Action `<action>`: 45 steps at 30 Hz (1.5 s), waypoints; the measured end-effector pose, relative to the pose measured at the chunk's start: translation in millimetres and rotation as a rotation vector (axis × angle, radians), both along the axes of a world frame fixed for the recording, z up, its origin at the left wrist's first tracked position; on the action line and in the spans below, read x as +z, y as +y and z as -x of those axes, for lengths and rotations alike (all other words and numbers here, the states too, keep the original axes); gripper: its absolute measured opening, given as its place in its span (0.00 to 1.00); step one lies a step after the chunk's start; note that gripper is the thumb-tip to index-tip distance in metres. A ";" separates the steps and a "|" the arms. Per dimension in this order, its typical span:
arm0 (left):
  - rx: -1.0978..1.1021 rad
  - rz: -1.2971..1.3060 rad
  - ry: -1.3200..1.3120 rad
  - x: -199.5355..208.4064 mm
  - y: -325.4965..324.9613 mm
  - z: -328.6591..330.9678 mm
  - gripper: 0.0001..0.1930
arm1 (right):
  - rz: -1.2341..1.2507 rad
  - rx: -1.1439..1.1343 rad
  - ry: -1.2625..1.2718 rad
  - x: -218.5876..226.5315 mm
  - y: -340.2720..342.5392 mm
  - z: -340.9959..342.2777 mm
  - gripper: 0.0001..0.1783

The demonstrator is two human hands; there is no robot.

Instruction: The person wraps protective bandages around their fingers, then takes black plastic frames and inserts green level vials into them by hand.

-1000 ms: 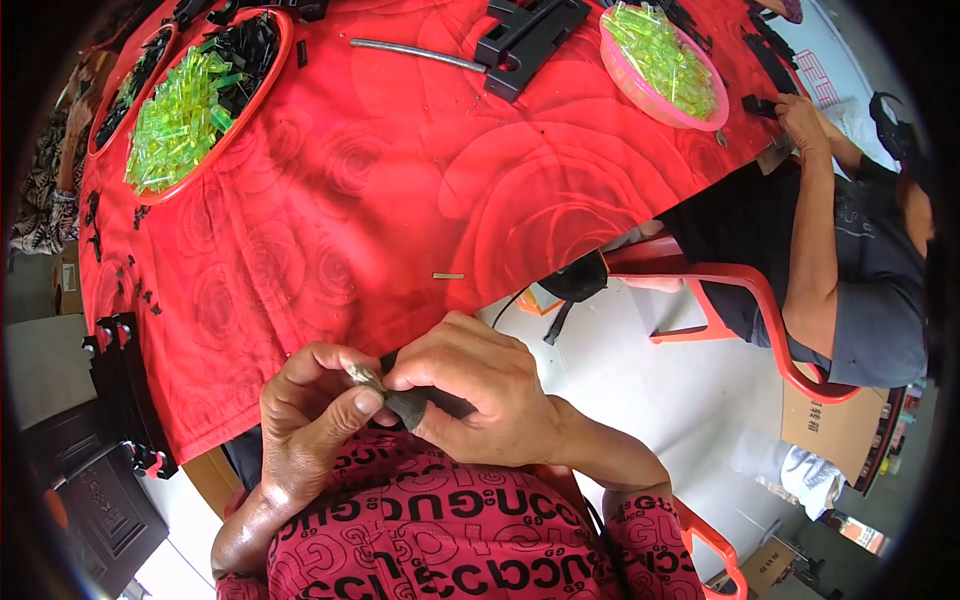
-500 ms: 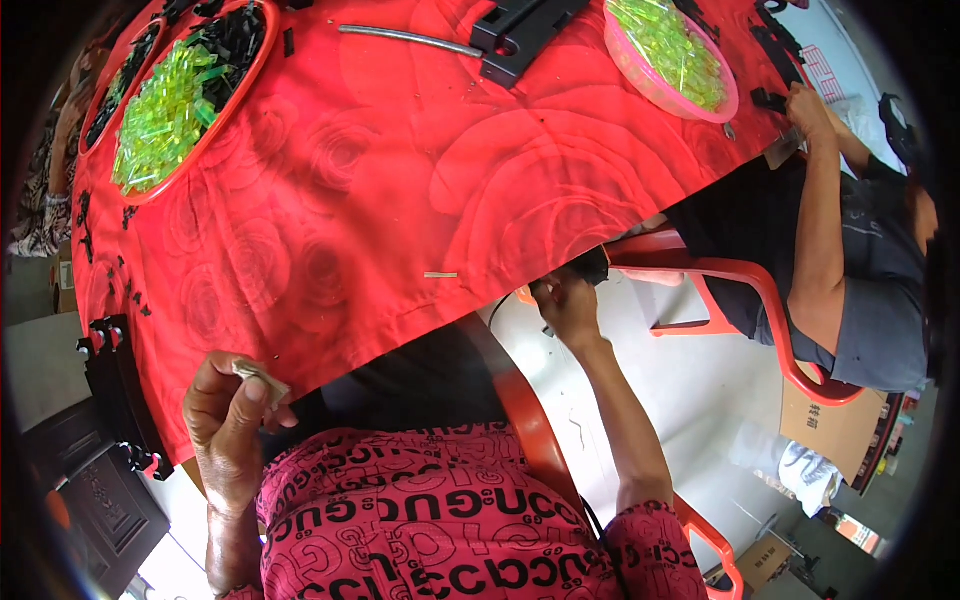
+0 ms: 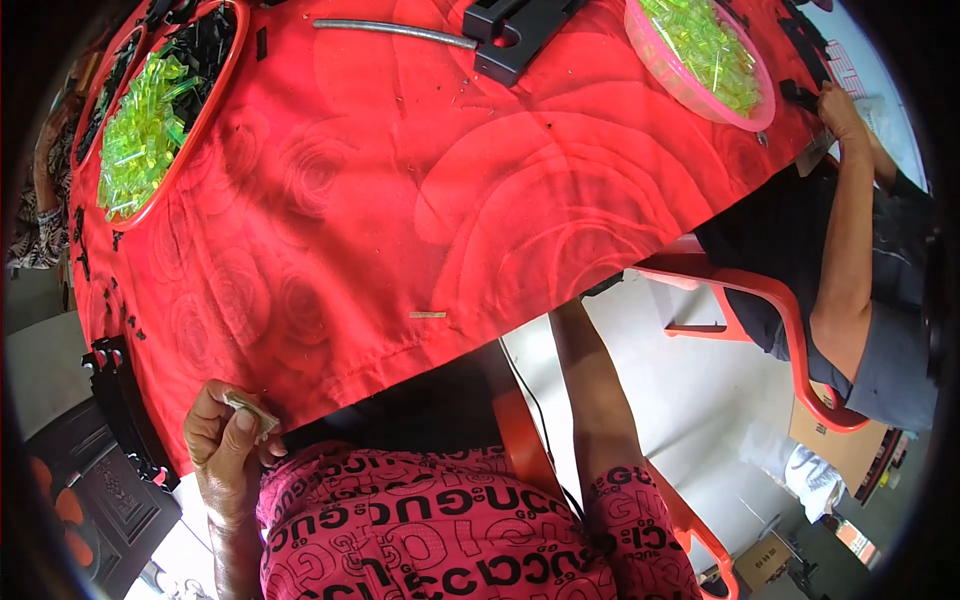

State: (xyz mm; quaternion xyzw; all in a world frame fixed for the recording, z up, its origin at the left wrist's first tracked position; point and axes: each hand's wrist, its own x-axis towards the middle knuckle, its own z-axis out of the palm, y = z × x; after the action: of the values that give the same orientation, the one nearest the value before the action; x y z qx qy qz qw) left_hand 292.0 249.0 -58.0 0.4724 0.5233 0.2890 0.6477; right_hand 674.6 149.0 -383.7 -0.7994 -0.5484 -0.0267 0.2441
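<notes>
- Scrap (image 3: 250, 412), pale and folded, sits in the left hand (image 3: 225, 440), just off the near edge of the surface (image 3: 380, 200); thumb and fingers pinch it by one part, probably because it is so small.
- Right forearm (image 3: 597, 390) reaches out, well apart from the left hand; the hand itself is hidden at the surface's edge, so I cannot tell what it grips.
- Far left, a red basket (image 3: 240, 50) keeps green pieces (image 3: 145, 135) and black pieces (image 3: 215, 45) together, likely to stop them scattering.
- Next, a rod (image 3: 390, 31) lies with its end at a black block (image 3: 497, 62); a thin strip (image 3: 428, 315) lies nearer the edge.
- Rightward, a pink basket (image 3: 750, 122) holds more green pieces.
- Beyond, a co-worker (image 3: 880, 355) and a red chair (image 3: 790, 310) limit room on that side.
</notes>
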 end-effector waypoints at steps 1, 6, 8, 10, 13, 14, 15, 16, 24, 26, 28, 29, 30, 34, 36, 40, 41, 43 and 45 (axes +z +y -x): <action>-0.002 0.004 0.003 0.3 0.8 0.0 0.10 | 0.001 -0.007 -0.002 -2.3 0.0 -1.1 0.26; -0.005 0.000 0.018 1.1 1.0 -4.1 0.10 | 0.004 -0.044 -0.014 -10.1 -6.4 -10.5 0.27; 0.009 0.001 0.032 0.8 0.9 -2.6 0.10 | 0.003 -0.059 -0.023 -12.8 -4.7 -11.5 0.27; 0.005 -0.002 0.028 0.6 0.6 -2.7 0.10 | 0.002 -0.075 -0.036 -14.7 0.4 -11.0 0.27; -0.001 -0.009 0.014 0.1 0.8 -3.3 0.10 | 0.000 -0.097 -0.061 -14.9 6.2 -12.5 0.28; -0.005 -0.013 0.006 -0.2 0.7 -3.3 0.10 | 0.000 -0.104 -0.071 -14.6 8.1 -13.3 0.28; -0.005 -0.013 0.004 -0.4 0.4 -2.4 0.10 | -0.001 -0.109 -0.080 -14.6 9.1 -8.5 0.28; 0.000 -0.012 0.011 -0.7 0.2 -1.1 0.09 | -0.002 -0.114 -0.090 -14.9 11.5 -4.1 0.28; -0.016 -0.014 -0.012 -3.3 -1.0 1.1 0.09 | 0.007 -0.165 -0.160 -13.7 4.9 -9.2 0.29; -0.018 -0.023 -0.017 -4.8 -0.8 0.7 0.10 | 0.019 -0.188 -0.180 -15.2 -4.5 -13.9 0.29; -0.012 -0.018 -0.035 -2.6 -2.5 -2.1 0.11 | 0.028 -0.214 -0.197 -11.6 -20.3 -13.0 0.29; -0.001 -0.017 -0.054 -1.5 -3.3 -4.8 0.11 | 0.033 -0.226 -0.202 -8.9 -28.8 -13.5 0.29; 0.000 -0.020 -0.051 2.7 -4.7 -3.5 0.11 | -0.020 -0.217 -0.094 3.1 -30.6 -6.7 0.28; -0.083 0.013 -0.167 12.8 -4.7 -6.0 0.12 | -0.190 -0.169 0.242 66.1 -45.2 13.8 0.21; -0.092 0.011 -0.203 15.3 -4.4 -6.5 0.12 | -0.297 -0.143 0.441 113.5 -48.1 29.0 0.12; -0.040 0.232 -0.257 16.7 -12.5 -18.3 0.10 | -0.519 0.093 0.386 209.4 -48.2 54.2 0.09; -0.076 0.276 -0.276 20.6 -11.5 -18.6 0.09 | -0.567 0.178 0.391 240.5 -43.5 64.7 0.10; -0.086 0.356 -0.314 25.9 -9.9 -17.5 0.09 | -0.573 0.374 0.340 286.7 -27.6 88.0 0.11; -0.097 0.398 -0.369 26.7 -9.4 -13.2 0.12 | -0.499 0.578 0.402 319.0 -3.9 118.2 0.15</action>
State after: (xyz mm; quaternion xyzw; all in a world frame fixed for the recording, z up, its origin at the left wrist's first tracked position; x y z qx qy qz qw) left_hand 305.2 239.6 -31.3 0.2998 0.4195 0.2302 0.8253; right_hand 556.4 145.1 -64.7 -0.5188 -0.6679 0.0671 0.5294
